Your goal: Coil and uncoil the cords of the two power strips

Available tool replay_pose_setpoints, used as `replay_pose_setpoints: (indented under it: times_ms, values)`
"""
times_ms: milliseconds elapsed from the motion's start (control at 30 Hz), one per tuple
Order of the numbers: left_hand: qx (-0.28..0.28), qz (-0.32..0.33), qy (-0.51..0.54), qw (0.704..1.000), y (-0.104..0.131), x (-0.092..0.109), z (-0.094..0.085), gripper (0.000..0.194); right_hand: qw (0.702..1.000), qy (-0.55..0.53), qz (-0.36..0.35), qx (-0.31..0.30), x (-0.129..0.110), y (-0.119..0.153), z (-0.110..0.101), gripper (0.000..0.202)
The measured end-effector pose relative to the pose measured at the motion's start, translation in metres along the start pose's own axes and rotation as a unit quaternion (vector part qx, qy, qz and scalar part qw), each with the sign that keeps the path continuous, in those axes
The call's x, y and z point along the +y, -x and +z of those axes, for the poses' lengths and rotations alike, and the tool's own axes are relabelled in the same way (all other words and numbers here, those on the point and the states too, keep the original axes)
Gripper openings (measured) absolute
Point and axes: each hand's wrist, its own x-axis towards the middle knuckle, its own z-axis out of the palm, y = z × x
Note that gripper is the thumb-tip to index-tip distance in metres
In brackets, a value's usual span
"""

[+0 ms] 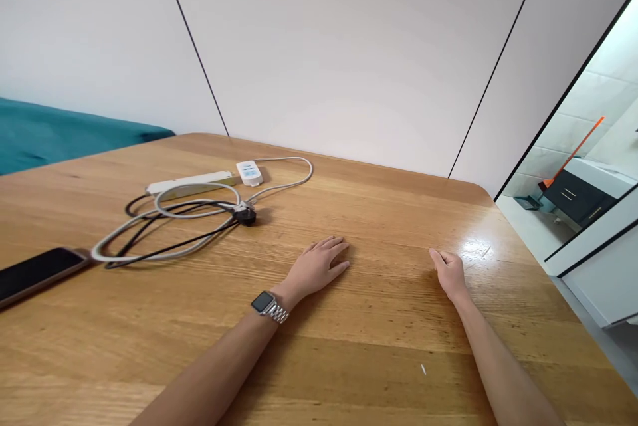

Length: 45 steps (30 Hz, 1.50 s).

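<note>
My left hand [319, 266] lies palm down on the wooden table [369, 333], its fingers spread and nothing in it. A watch [270, 306] with a metal band is on that wrist. To the right, my right hand [450, 272] is closed, with its thumb against the curled fingers; what it holds, if anything, is hidden. Left of my left hand lie coiled black and white cables with a black plug [244, 215]. Behind them are a white power strip [192, 185] and a white socket block [250, 173].
A dark-screened phone [42, 273] lies at the table's left. A small white scrap [423, 369] is near the front. Teal upholstery [74, 130] borders the back left, and a white panelled wall [339, 47] stands behind the table. An orange broom [573, 153] shows through a doorway.
</note>
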Motion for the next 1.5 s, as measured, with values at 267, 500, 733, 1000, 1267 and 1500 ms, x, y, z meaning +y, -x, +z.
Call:
replay_pose_setpoints:
  times_ms: [267,500,733,1000,1267,1500]
  values:
    - [0.001,0.002,-0.003,1.000,0.002,0.002,-0.002,0.051,1.000,0.001,-0.004,-0.006,-0.002,0.000,-0.001,0.049]
    - [0.010,0.001,0.000,1.000,0.000,0.001,0.001,0.050,1.000,0.002,0.000,-0.013,-0.002,-0.001,0.001,0.047]
    - [0.007,-0.002,-0.006,1.000,0.002,0.003,0.000,0.051,1.000,0.004,0.003,-0.017,-0.001,0.000,0.001,0.046]
    - [-0.002,0.001,-0.019,1.000,0.002,0.004,-0.001,0.052,1.000,0.006,0.002,-0.028,0.001,-0.002,0.001,0.046]
    - [0.087,0.028,-0.011,0.996,0.003,0.017,-0.009,0.046,1.000,0.005,0.006,-0.030,-0.003,0.000,0.001,0.045]
    - [0.218,0.271,0.094,0.933,0.081,0.135,-0.094,0.040,1.000,0.008,-0.002,-0.024,0.002,-0.002,0.001,0.045]
